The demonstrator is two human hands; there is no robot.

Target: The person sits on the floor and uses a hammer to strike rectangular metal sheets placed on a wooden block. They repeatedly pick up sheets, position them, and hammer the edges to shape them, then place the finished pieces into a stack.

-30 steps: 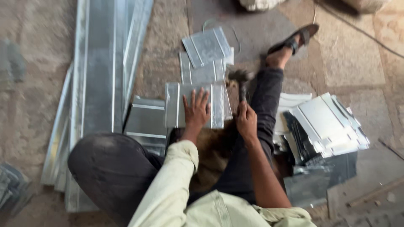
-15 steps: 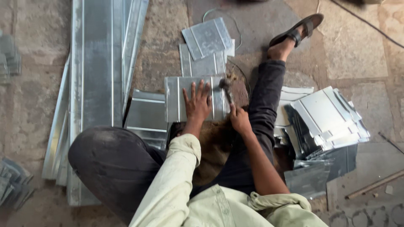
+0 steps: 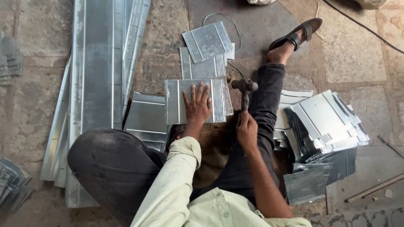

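A person seated on a stone floor works galvanised sheet metal by hand. The left hand lies flat, fingers spread and apart, pressing down on a ribbed rectangular metal panel that rests on the floor just ahead of the lap. The right hand has its grip clamped around the handle of a hammer, whose head is raised just off the panel's right edge, near the outstretched right leg.

The step in hand appears to be hammering along that right edge, flattening or closing a fold while the flat palm keeps the piece from shifting. The next blow seems to call for a short, square drop onto the edge, with the spread fingers kept well clear of the hammer's path and the panel held firm against the floor.

Two more cut panels lie beyond the workpiece, overlapping one another, and another sheet is tucked partly beneath its left side. Long folded metal strips run along the floor to the left. A loose stack of finished or waiting panels sits to the right, beside the leg, with darker sheets below it. The foot at the top of the frame wears a dark sandal, and a thin cable crosses the stone nearby.
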